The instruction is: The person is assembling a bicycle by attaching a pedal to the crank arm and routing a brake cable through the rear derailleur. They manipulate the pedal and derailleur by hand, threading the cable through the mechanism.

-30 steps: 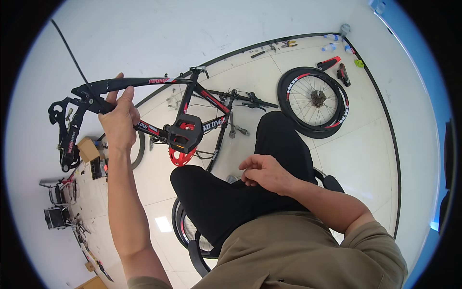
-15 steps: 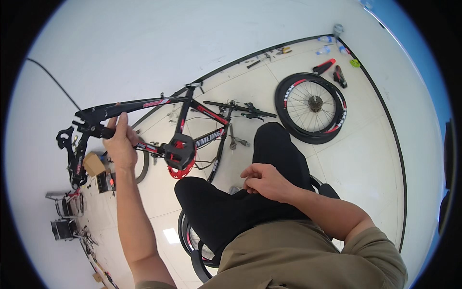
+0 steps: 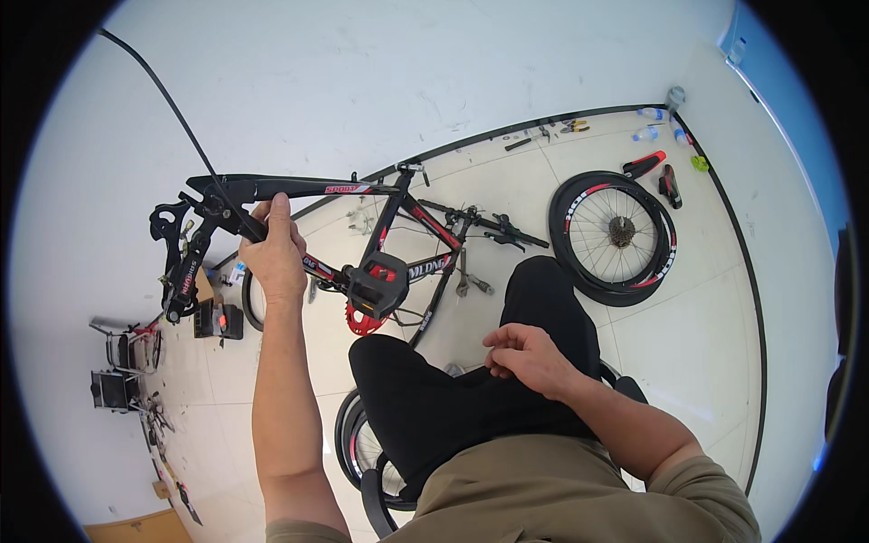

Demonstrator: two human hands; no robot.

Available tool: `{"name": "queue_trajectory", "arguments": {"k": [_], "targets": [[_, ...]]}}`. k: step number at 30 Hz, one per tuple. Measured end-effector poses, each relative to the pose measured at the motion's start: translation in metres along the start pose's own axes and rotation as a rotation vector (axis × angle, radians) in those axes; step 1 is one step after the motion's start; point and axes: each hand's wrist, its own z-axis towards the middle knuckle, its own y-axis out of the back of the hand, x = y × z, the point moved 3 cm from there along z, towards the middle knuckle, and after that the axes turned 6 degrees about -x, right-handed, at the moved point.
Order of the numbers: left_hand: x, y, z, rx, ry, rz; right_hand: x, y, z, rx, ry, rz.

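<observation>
A black bicycle frame [image 3: 299, 187] with red and white markings stands at the left, tilted. My left hand [image 3: 274, 258] is closed round a stay near its rear end. Just left of that hand hang a black rear derailleur [image 3: 186, 281] and a black cable [image 3: 163, 95] that curves upward. A black pedal [image 3: 378, 283] and a red chainring [image 3: 364, 321] sit low on the frame. Over my right thigh, my right hand [image 3: 529, 360] hovers or rests with loosely bent fingers, apart, and nothing visible in them. The frame's handlebar [image 3: 507, 228] reaches toward the right.
Stacked wheels [image 3: 579, 262] lie on the floor at the right, near a black-and-red saddle [image 3: 670, 186]. A hammer [image 3: 528, 139], pliers [image 3: 574, 127] and bottles [image 3: 645, 133] lie along the wall. At the left are a toolbox [image 3: 219, 319] and folding chairs [image 3: 110, 389].
The view has shifted, so the floor things appear lower and further right. The frame's rear end, in my left hand, has risen slightly and turned. My right hand keeps its pose.
</observation>
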Motion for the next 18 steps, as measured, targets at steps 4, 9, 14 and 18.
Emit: {"name": "queue_trajectory", "arguments": {"k": [4, 9, 14, 18], "targets": [[0.0008, 0.0004, 0.0008, -0.015, -0.010, 0.016, 0.0012, -0.0005, -0.0012, -0.002, 0.002, 0.014], [0.0022, 0.0029, 0.0028, -0.013, -0.004, 0.022, 0.0038, -0.0033, -0.0022, -0.002, -0.006, 0.010], [-0.0013, 0.0047, 0.0024, 0.072, 0.016, -0.012, 0.0051, -0.0046, -0.0032, -0.001, -0.010, -0.001], [0.0022, 0.0076, 0.0063, 0.072, 0.020, -0.038, 0.0077, -0.0039, -0.0028, 0.007, -0.007, 0.013]]}}
